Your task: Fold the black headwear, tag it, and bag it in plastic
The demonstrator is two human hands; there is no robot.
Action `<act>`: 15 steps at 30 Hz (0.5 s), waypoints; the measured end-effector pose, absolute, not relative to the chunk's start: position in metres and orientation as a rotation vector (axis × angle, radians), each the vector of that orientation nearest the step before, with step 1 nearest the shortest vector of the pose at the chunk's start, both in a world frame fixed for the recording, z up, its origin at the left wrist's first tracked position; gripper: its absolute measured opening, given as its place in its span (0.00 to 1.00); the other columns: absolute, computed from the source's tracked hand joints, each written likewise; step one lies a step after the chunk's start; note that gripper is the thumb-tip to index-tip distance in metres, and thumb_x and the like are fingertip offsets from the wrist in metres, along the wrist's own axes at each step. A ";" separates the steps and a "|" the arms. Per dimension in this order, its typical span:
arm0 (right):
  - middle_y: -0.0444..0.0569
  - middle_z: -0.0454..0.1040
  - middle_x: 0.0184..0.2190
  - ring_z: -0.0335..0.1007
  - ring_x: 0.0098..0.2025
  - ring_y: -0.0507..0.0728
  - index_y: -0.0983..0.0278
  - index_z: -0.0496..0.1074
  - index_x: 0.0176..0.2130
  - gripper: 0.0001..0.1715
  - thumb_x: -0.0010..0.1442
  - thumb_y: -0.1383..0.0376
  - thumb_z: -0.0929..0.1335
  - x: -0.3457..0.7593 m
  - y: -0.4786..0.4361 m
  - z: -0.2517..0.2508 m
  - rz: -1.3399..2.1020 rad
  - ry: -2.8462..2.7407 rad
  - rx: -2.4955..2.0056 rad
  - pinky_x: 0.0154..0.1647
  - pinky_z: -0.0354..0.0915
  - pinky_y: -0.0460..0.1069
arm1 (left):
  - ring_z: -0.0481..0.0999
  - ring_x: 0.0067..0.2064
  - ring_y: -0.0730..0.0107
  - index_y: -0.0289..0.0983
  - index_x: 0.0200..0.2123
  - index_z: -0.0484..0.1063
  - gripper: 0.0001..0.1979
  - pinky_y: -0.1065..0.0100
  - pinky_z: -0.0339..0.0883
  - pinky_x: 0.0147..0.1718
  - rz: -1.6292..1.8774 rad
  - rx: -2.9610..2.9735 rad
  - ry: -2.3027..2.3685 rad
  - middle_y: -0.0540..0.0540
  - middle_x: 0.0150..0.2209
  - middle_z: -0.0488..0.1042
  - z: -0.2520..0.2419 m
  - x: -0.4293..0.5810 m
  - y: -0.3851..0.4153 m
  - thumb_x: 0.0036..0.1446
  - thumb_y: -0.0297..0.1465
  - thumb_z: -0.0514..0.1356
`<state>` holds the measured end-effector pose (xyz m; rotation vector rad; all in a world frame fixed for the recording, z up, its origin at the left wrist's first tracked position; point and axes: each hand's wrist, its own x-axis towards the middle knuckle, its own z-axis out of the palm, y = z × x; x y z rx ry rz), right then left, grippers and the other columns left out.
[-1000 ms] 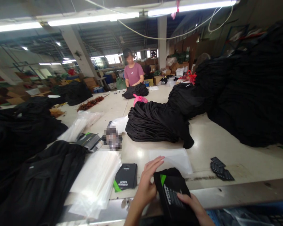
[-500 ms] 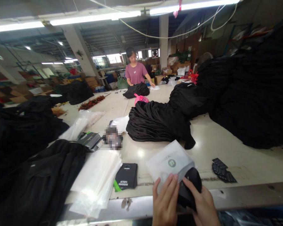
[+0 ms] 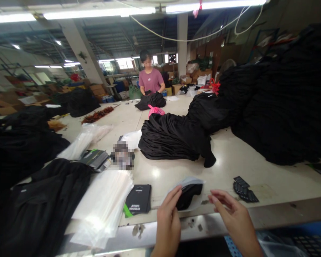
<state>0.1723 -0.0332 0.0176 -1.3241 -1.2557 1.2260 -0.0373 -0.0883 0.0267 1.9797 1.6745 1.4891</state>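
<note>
A frosted plastic bag (image 3: 198,205) lies near the table's front edge, its mouth toward me, with folded black fabric (image 3: 189,196) inside. My left hand (image 3: 169,217) grips the bag's left side, the fingers over its edge and the thumb hidden. To the right of the bag, my right hand (image 3: 234,216) hangs apart from it, fingers loosely bent and separated, holding nothing. Left of my left hand is a stack of black "Actor's Headgear" cards (image 3: 139,200), beside a fanned pile of clear bags (image 3: 103,203).
Small black tags (image 3: 244,189) lie to the right. A heap of black garments (image 3: 171,137) covers mid-table, more black cloth (image 3: 278,100) piles up at right and black garments (image 3: 42,203) at left. A co-worker (image 3: 151,80) stands across the table. A blue crate (image 3: 310,232) sits below the edge.
My right hand has let go of the black fabric and moved right. The fabric is now inside the bag, which has turned its mouth toward me. The co-worker's hands have come together.
</note>
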 end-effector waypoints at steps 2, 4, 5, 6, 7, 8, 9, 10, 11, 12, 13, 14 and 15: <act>0.56 0.75 0.58 0.72 0.58 0.65 0.59 0.77 0.56 0.28 0.60 0.50 0.72 0.175 -0.020 0.020 0.917 -1.433 -1.286 0.50 0.74 0.56 | 0.77 0.61 0.67 0.42 0.58 0.76 0.27 0.64 0.73 0.62 1.459 1.939 1.636 0.45 0.59 0.77 0.039 -0.053 -0.088 0.64 0.17 0.48; 0.54 0.76 0.57 0.72 0.57 0.64 0.58 0.79 0.53 0.23 0.62 0.51 0.70 0.170 -0.008 0.021 0.884 -1.536 -1.222 0.49 0.74 0.55 | 0.79 0.59 0.68 0.42 0.55 0.78 0.27 0.65 0.74 0.59 1.399 1.994 1.623 0.46 0.57 0.78 0.047 -0.063 -0.088 0.63 0.17 0.48; 0.54 0.78 0.52 0.74 0.53 0.63 0.59 0.81 0.49 0.20 0.63 0.51 0.69 0.166 -0.005 0.021 0.913 -1.549 -1.203 0.48 0.74 0.54 | 0.79 0.58 0.67 0.42 0.54 0.78 0.26 0.64 0.75 0.58 1.372 2.049 1.665 0.46 0.56 0.79 0.050 -0.065 -0.088 0.63 0.17 0.49; 0.53 0.80 0.47 0.76 0.48 0.62 0.59 0.82 0.44 0.18 0.64 0.52 0.69 0.160 -0.003 0.022 0.929 -1.553 -1.191 0.46 0.73 0.53 | 0.80 0.57 0.64 0.42 0.55 0.77 0.25 0.61 0.74 0.58 1.347 2.120 1.743 0.46 0.56 0.79 0.053 -0.064 -0.087 0.63 0.17 0.50; 0.52 0.81 0.43 0.77 0.44 0.61 0.60 0.82 0.40 0.16 0.64 0.52 0.69 0.154 -0.004 0.022 0.926 -1.562 -1.178 0.46 0.73 0.52 | 0.79 0.58 0.62 0.42 0.56 0.76 0.24 0.57 0.71 0.59 1.318 2.204 1.838 0.45 0.56 0.79 0.055 -0.061 -0.086 0.63 0.19 0.53; 0.51 0.81 0.39 0.77 0.41 0.60 0.59 0.82 0.37 0.15 0.64 0.53 0.70 0.147 -0.007 0.024 0.910 -1.582 -1.158 0.44 0.72 0.52 | 0.78 0.58 0.59 0.43 0.58 0.74 0.22 0.53 0.66 0.62 1.288 2.295 1.919 0.45 0.56 0.79 0.056 -0.055 -0.085 0.64 0.21 0.55; 0.50 0.81 0.36 0.77 0.39 0.60 0.59 0.82 0.35 0.14 0.64 0.54 0.70 0.141 -0.012 0.025 0.894 -1.611 -1.124 0.43 0.71 0.51 | 0.77 0.59 0.57 0.44 0.58 0.74 0.20 0.49 0.59 0.66 1.288 2.372 1.967 0.46 0.55 0.79 0.058 -0.046 -0.082 0.65 0.23 0.58; 0.50 0.81 0.34 0.77 0.38 0.59 0.58 0.82 0.34 0.13 0.64 0.55 0.70 0.137 -0.018 0.028 0.879 -1.636 -1.092 0.42 0.71 0.50 | 0.77 0.58 0.57 0.44 0.56 0.75 0.17 0.48 0.51 0.68 1.314 2.431 1.964 0.47 0.53 0.80 0.059 -0.036 -0.080 0.66 0.25 0.59; 0.49 0.81 0.33 0.77 0.36 0.59 0.58 0.81 0.33 0.13 0.64 0.55 0.70 0.134 -0.026 0.030 0.866 -1.646 -1.072 0.40 0.71 0.50 | 0.78 0.57 0.59 0.43 0.52 0.76 0.13 0.50 0.44 0.70 1.356 2.474 1.909 0.48 0.50 0.82 0.059 -0.026 -0.077 0.68 0.27 0.58; 0.49 0.80 0.32 0.77 0.35 0.59 0.58 0.81 0.32 0.14 0.64 0.55 0.70 0.135 -0.035 0.031 0.863 -1.648 -1.068 0.39 0.70 0.49 | 0.79 0.55 0.61 0.42 0.47 0.77 0.10 0.52 0.39 0.70 1.420 2.498 1.832 0.49 0.46 0.83 0.060 -0.015 -0.074 0.69 0.27 0.57; 0.49 0.80 0.31 0.77 0.35 0.59 0.57 0.81 0.32 0.15 0.64 0.54 0.70 0.139 -0.044 0.032 0.860 -1.634 -1.088 0.39 0.70 0.49 | 0.80 0.54 0.63 0.41 0.42 0.77 0.10 0.54 0.36 0.70 1.487 2.505 1.767 0.50 0.41 0.83 0.061 -0.007 -0.071 0.70 0.26 0.55; 0.49 0.80 0.31 0.77 0.34 0.59 0.57 0.81 0.31 0.15 0.63 0.53 0.70 0.148 -0.052 0.031 0.854 -1.596 -1.136 0.39 0.71 0.49 | 0.80 0.53 0.65 0.39 0.39 0.75 0.11 0.56 0.35 0.70 1.533 2.505 1.718 0.51 0.38 0.82 0.061 -0.001 -0.069 0.70 0.25 0.53; 0.49 0.79 0.31 0.76 0.34 0.59 0.57 0.80 0.31 0.15 0.62 0.51 0.71 0.161 -0.058 0.029 0.870 -1.523 -1.201 0.39 0.71 0.50 | 0.80 0.53 0.65 0.39 0.37 0.74 0.12 0.57 0.34 0.70 1.538 2.519 1.678 0.51 0.36 0.81 0.062 0.003 -0.069 0.71 0.25 0.53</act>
